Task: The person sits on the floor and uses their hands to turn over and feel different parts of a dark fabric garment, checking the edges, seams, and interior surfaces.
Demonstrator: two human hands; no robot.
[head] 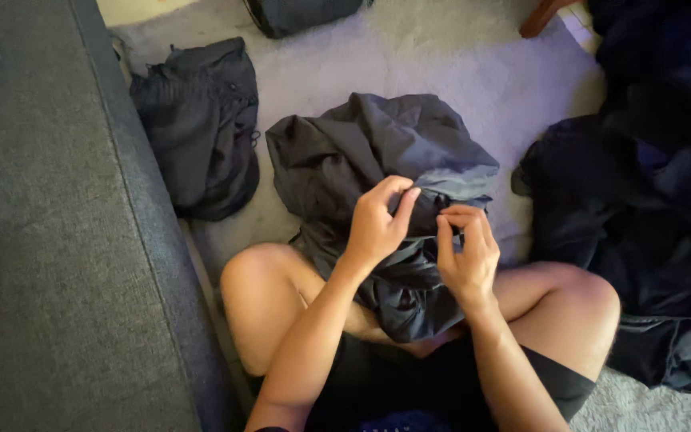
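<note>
Forearms are reaching forward from the bottom edge, over crossed bare legs and black shorts (409, 384). Person is sitting on a pale rug (441, 72), knees spreading left and right.

Left hand (377, 224) is gripping a dark garment (377, 160): the fingers are curling closed over a fold of the cloth, with the thumb pressing against it from the right side. Right hand (467, 252) is sitting just beside the left one, thumb and forefinger pinching shut on a small bit of the same garment near its grey band; the remaining fingers are bending loosely inward. Both hands are touching the cloth and are close together but not touching each other.

Garment is lying bunched and crumpled, its lower part draping over the lap and shins, its upper part resting on the rug ahead of the knees. Its exact kind cannot be told from this view.

Left of the person, a grey sofa (49, 240) is running along the frame's edge. Beside the sofa, a second dark garment (201, 128) is lying in a heap on the rug, well apart from the hands. To the right, a pile of dark clothes (641, 216) is lying near the right knee. At the top edge, another dark item (297, 14) is showing only in part.
</note>
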